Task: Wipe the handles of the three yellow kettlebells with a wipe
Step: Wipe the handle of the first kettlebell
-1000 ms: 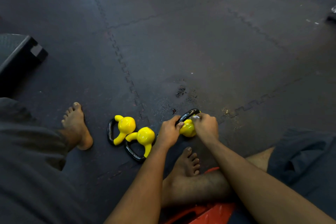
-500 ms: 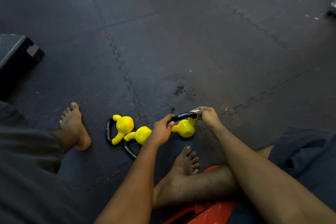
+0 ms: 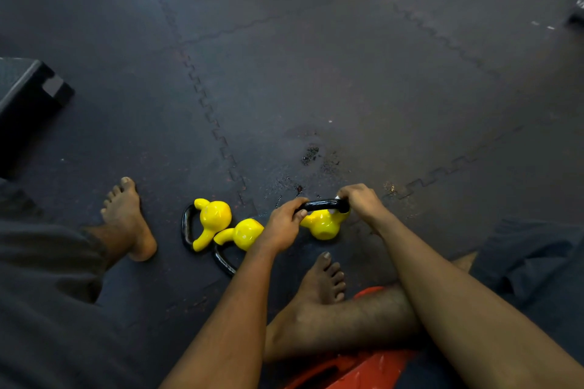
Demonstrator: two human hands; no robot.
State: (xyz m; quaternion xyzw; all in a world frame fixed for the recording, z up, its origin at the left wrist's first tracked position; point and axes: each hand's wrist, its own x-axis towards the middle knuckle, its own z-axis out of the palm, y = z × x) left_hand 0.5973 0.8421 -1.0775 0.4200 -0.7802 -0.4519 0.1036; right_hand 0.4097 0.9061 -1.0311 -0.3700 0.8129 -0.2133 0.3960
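Observation:
Three yellow kettlebells with black handles lie on the dark floor mat in front of me. The left kettlebell [image 3: 215, 218] and the middle kettlebell [image 3: 245, 233] rest on their sides, untouched. The right kettlebell [image 3: 324, 224] is tipped with its black handle [image 3: 320, 205] uppermost. My left hand [image 3: 282, 226] grips the left end of that handle. My right hand [image 3: 360, 200] is closed around the right end, pressing a small white wipe [image 3: 336, 200] against it; only a sliver of the wipe shows.
My bare left foot [image 3: 128, 221] lies left of the kettlebells and my right foot [image 3: 322, 281] just below them. A dark step platform [image 3: 28, 98] sits at the far left. A red object [image 3: 354, 366] lies under my leg. A wet patch [image 3: 311, 155] marks the mat.
My right hand slid from over the yellow body out to the right end of the handle. The handle has turned more level, and my left hand keeps its grip.

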